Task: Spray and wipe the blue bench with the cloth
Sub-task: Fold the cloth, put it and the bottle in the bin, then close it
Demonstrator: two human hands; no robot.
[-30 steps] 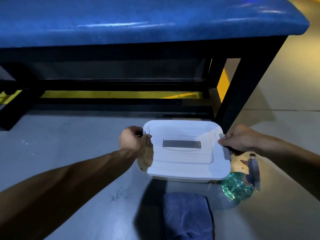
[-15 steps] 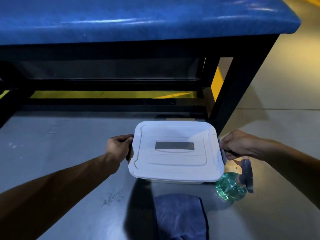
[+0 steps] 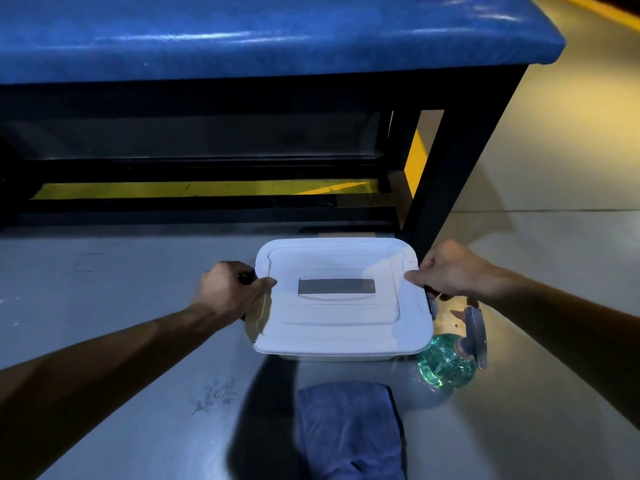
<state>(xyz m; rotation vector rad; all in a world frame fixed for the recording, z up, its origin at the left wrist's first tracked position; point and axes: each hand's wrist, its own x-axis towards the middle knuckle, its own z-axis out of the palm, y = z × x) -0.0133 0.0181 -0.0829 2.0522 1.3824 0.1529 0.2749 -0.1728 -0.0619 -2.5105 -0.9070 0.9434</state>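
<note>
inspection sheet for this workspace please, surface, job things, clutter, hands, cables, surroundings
surface: grey floor, scuffed.
job's things: blue bench untouched; folded blue cloth on the floor, near side of the box; green spray bottle at the box's right corner.
clutter: white lidded storage box in front of the bench.
hands: left hand grips the box's left latch, right hand the right latch.
cables: nothing seen.
surroundings: yellow floor marking under the bench.

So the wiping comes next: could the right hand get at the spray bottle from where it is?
Probably yes. The spray bottle stands on the floor just below the right hand, nothing between them, but that hand grips the white box and must let go first.
</note>
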